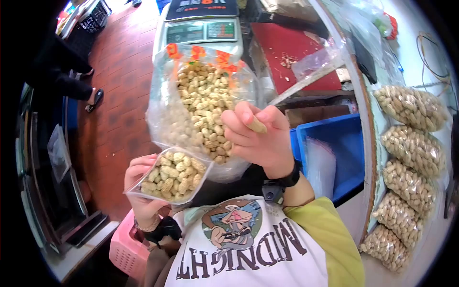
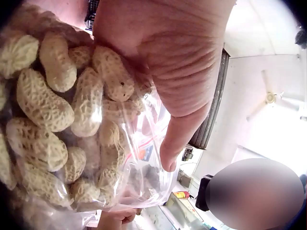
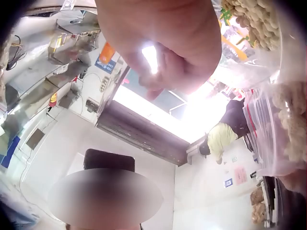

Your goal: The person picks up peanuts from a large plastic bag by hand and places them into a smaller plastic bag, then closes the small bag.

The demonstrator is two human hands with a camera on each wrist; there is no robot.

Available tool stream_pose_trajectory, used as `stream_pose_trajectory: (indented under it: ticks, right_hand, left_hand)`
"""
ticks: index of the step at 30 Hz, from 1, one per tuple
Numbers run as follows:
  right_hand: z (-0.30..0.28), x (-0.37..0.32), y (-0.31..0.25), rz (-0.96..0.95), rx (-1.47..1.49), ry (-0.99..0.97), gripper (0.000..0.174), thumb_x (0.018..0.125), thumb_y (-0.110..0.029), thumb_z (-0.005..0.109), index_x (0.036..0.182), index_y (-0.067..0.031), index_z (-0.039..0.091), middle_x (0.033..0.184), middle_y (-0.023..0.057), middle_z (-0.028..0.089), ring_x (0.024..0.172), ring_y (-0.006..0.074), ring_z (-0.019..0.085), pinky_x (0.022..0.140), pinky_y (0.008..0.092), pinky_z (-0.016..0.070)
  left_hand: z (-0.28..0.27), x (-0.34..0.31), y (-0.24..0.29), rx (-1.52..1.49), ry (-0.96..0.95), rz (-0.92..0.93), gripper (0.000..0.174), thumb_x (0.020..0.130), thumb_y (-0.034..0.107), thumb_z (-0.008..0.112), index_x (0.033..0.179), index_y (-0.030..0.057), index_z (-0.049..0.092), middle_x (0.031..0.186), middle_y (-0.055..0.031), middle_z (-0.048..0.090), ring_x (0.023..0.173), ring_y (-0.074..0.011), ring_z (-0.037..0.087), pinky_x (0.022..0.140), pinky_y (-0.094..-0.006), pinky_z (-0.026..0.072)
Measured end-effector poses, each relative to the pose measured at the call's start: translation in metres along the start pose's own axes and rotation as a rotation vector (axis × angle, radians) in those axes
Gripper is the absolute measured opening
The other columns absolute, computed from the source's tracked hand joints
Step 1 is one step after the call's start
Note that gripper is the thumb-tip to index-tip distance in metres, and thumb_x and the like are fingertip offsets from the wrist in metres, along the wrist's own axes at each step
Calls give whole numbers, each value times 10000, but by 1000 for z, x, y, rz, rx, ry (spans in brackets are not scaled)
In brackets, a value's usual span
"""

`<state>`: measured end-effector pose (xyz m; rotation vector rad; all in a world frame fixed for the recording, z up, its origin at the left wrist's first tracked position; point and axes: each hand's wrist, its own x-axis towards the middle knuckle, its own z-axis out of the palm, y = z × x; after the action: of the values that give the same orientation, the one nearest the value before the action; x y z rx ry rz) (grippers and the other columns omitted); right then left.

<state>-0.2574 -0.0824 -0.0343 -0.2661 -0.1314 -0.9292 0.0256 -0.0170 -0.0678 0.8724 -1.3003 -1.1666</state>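
The left hand (image 1: pixel 143 191) grips a small clear bag of peanuts (image 1: pixel 174 177), its thumb along the near edge; in the left wrist view the thumb presses the plastic beside the peanuts (image 2: pixel 45 100). Above the large open bag of peanuts (image 1: pixel 205 105), at its right side, the right hand (image 1: pixel 263 138) pinches a single peanut (image 1: pixel 257 125) between thumb and fingers. The right wrist view shows the curled right hand (image 3: pixel 163 43) from below, with the peanut not discernible there.
A scale (image 1: pixel 201 32) stands beyond the large bag. To the right are a blue bin (image 1: pixel 342 143) with plastic bags, a red board (image 1: pixel 272 52) and several filled peanut bags (image 1: pixel 411 107) in a column. A pink basket (image 1: pixel 125 248) is at lower left; another person's foot (image 1: pixel 94 99) shows on the tiled floor.
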Motion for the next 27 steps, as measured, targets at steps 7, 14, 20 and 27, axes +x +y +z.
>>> stream_pose_trajectory:
  ticks: [7,14,20,27]
  right_hand:
    - [18,-13,-16,-248,-465,9,296,954,-321,618,1032,-84,459,820,28,450,599,79,406,452,185,314]
    - [51,-29,-22,-592,-1042,232,257,848,-115,720,1036,-43,561,904,64,550,648,105,524,525,211,414]
    - [55,-33,-31,-1431,-2021,517,284,708,74,793,952,-12,677,880,94,662,777,196,618,668,273,506]
    - [57,-39,-27,-1489,-1904,538,262,749,50,783,971,-12,658,922,103,654,794,184,610,688,262,488]
  left_hand:
    - [-8,0,-5,77,-40,28,726,609,307,902,1150,32,505,1182,-151,520,1186,-319,487,1044,-463,377]
    - [-6,0,-3,82,-46,20,738,616,326,905,1159,43,493,1186,-146,515,1188,-317,484,1053,-469,375]
    - [-6,-1,-6,52,-31,10,747,606,319,915,1160,52,491,1192,-140,507,1198,-309,483,1058,-462,373]
    - [-7,-2,-7,53,-45,8,755,612,333,912,1171,54,489,1196,-140,502,1204,-306,475,1059,-460,371]
